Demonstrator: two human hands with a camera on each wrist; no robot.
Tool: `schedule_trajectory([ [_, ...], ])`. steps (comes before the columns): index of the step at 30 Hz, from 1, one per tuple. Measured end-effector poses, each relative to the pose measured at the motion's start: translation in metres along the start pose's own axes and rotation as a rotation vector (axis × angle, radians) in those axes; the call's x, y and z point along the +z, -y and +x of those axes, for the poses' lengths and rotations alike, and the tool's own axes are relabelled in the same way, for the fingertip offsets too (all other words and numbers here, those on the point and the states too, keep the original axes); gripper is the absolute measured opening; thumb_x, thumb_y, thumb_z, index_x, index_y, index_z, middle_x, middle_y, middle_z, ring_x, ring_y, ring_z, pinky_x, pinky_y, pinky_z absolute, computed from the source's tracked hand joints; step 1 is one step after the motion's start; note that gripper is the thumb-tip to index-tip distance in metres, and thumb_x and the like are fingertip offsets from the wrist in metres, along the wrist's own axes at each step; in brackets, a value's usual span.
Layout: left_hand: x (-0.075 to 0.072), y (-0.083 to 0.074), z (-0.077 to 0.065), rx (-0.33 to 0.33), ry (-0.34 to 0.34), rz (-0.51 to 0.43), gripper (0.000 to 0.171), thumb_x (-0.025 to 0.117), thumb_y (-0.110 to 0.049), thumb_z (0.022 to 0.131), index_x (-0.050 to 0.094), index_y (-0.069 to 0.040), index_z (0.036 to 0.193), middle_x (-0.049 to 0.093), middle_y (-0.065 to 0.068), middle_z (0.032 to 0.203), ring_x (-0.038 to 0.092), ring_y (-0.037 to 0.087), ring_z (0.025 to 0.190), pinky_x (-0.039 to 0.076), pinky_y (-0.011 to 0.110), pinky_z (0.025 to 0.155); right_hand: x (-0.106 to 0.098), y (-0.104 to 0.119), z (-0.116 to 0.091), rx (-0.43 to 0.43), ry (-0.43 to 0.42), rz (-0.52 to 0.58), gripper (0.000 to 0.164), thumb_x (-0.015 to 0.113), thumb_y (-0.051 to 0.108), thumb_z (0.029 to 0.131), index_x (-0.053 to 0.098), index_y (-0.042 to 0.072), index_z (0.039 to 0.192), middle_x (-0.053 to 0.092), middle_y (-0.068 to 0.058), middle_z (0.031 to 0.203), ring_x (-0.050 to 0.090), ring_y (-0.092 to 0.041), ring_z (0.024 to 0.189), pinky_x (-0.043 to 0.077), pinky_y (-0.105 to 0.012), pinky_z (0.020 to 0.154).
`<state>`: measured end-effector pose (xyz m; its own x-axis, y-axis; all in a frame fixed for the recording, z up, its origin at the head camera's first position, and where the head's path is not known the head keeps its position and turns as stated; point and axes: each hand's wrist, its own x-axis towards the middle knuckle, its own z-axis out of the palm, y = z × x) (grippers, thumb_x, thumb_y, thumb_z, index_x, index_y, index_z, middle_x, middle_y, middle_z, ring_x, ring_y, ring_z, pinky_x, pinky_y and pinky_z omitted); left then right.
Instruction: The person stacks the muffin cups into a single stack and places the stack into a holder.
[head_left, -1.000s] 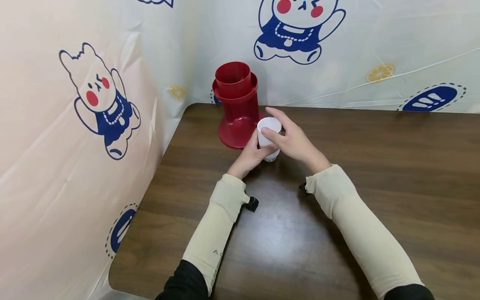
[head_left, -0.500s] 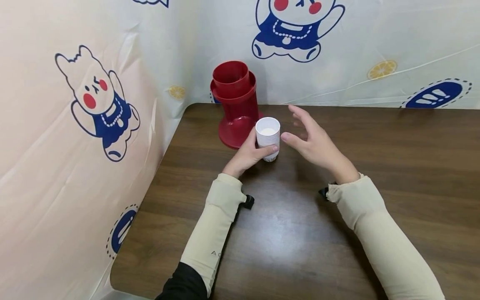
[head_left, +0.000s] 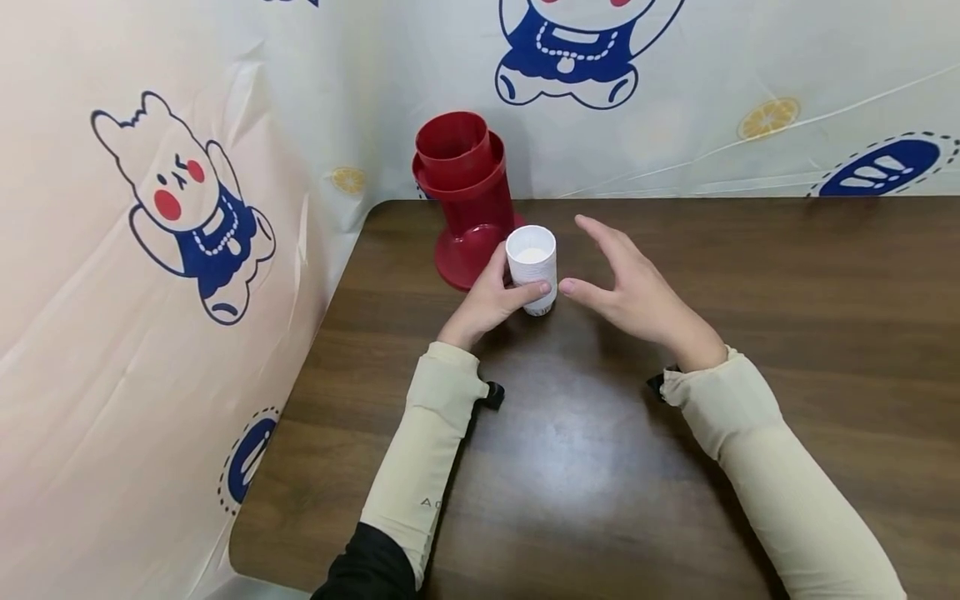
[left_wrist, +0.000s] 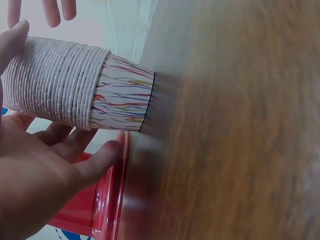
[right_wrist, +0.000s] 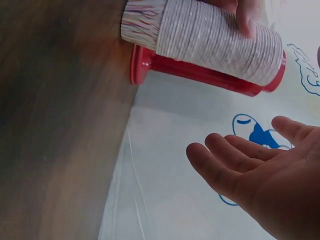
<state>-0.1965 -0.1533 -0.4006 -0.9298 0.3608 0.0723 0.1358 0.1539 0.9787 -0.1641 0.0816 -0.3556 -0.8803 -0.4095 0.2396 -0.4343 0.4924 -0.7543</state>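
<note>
Left hand (head_left: 491, 300) wraps the cup stack (head_left: 532, 268) mid-height; right hand (head_left: 637, 292) hovers spread beside it. Light, crushable paper: grip gently, below the rims.

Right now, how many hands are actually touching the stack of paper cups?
1. The left hand grips the white stack of nested paper cups by the red plastic holder. The right hand hovers beside it, apart.

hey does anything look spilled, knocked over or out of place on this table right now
Nothing stands out. The stack of paper cups stands upright in the left hand, the red holder is upright behind it, and the right hand hovers open alongside.
</note>
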Motion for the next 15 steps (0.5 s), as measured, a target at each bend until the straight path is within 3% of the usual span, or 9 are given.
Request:
schedule_trajectory([
  [5,-0.001,0.000,-0.002,0.032,0.022,0.051,0.080,0.078,-0.012,0.087,0.031,-0.014,0.153,0.048,0.006,0.140,0.046,0.020,0.128,0.040,0.039,0.107,0.017,-0.001,0.007,0.003,0.041,0.012,0.081,0.070,0.038,0.095,0.026,0.018,0.160,0.032,-0.007,0.160,0.031,-0.028,0.145,0.028,-0.054,0.114],
  [9,-0.005,-0.001,-0.005,0.016,0.019,0.116,0.081,0.077,-0.015,0.088,0.029,-0.014,0.153,0.046,0.005,0.142,0.043,0.018,0.130,0.038,0.040,0.108,0.035,-0.003,0.018,0.009,0.074,0.110,0.076,0.069,0.031,0.098,0.026,0.018,0.159,0.041,-0.011,0.154,0.043,-0.032,0.138,0.035,-0.053,0.111],
  [15,-0.011,-0.003,-0.011,-0.024,0.014,0.198,0.080,0.077,-0.018,0.086,0.033,-0.016,0.153,0.048,0.002,0.140,0.043,0.016,0.128,0.039,0.038,0.107,0.052,-0.001,0.029,0.060,0.047,0.251,0.070,0.071,0.028,0.096,0.033,0.020,0.155,0.050,-0.010,0.143,0.055,-0.032,0.125,0.043,-0.051,0.104],
])
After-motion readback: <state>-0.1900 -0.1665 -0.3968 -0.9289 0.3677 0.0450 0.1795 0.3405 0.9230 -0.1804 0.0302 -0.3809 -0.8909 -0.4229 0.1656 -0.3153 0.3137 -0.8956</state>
